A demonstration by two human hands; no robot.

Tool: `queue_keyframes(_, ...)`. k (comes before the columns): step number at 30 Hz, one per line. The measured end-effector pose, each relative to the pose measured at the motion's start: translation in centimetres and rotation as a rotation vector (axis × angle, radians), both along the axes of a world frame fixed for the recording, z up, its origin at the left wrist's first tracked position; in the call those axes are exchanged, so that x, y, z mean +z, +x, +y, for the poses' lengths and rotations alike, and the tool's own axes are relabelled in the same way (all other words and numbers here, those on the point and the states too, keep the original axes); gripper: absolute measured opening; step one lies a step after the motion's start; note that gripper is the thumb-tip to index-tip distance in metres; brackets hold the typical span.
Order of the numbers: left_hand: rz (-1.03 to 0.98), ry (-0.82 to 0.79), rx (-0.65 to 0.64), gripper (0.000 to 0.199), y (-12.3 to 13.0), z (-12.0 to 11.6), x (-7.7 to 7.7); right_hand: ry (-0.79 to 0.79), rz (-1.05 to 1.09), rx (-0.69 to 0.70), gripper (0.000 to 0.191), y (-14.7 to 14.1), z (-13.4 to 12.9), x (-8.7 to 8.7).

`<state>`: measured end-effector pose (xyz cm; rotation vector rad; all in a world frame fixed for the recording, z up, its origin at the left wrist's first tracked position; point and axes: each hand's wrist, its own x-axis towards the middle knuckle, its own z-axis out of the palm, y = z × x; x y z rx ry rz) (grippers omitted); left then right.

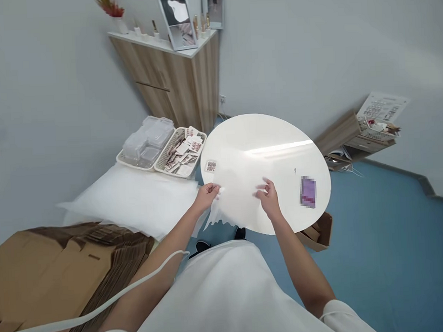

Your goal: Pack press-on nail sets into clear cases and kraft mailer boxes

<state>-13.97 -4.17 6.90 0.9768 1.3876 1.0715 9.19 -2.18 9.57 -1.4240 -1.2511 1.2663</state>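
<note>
Sheet (220, 214) in left fingers (214, 188), outline faint against white tabletop (260, 130).

R fingers (270, 186) blurred, purple obj. (308, 191) pixelated, cardbd. pile (53, 271) cut off.

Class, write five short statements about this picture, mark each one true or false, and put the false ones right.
1. The table is square. False: it is rounded, with no corners.
2. The left hand is at the edge of a thin sheet. True.
3. The purple item lies between the two hands. False: it lies on the table, to the right of the right hand.
4. One basket holds clear plastic boxes, and the basket beside it holds cards. True.
5. The brown cardboard is stacked on top of the cabinet. False: it is stacked low at the person's left.
</note>
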Motion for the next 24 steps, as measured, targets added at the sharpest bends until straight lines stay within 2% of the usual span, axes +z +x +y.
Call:
queue_keyframes(3, 0.042, -0.037, -0.089, 0.025, 3.2, 1.5, -0.9, -0.052, -0.111, 0.003, 0.035, 4.2, 0.4, -1.7)
queue_keyframes(6, 0.088, -0.089, -0.152, 0.024, 5.8, 3.0, -2.4, -0.091, -0.167, -0.079, 0.037, 7.8, 1.6, -3.6)
queue_keyframes(8, 0.132, -0.136, -0.15, 0.024, 7.3, 4.1, -3.6, -0.118, -0.207, -0.115, 0.039, 9.7, 2.5, -4.9)
queue_keyframes(12, 0.26, -0.199, -0.086, 0.025, 9.7, 6.1, -5.8, -0.163, -0.345, -0.144, 0.041, 12.4, 4.5, -7.3)
queue_keyframes(17, 0.386, -0.246, -0.05, 0.027, 11.9, 7.5, -8.2, -0.205, -0.446, -0.106, 0.043, 13.9, 6.2, -9.8)
queue_keyframes(19, 0.454, -0.271, -0.049, 0.028, 12.5, 7.8, -8.9, -0.166, -0.499, -0.093, 0.047, 14.2, 6.4, -10.4)
queue_keyframes(21, 0.554, -0.288, -0.066, 0.031, 12.9, 8.0, -9.3, -0.054, -0.632, -0.087, 0.053, 14.2, 6.1, -10.6)
queue_keyframes(22, 0.611, -0.282, -0.078, 0.034, 13.0, 8.0, -9.4, 0.025, -0.72, -0.057, 0.054, 14.2, 5.7, -10.7)
queue_keyframes(24, 0.738, -0.22, -0.093, 0.044, 13.2, 7.9, -9.3, 0.187, -0.884, 0.098, 0.052, 14.0, 4.5, -10.8)
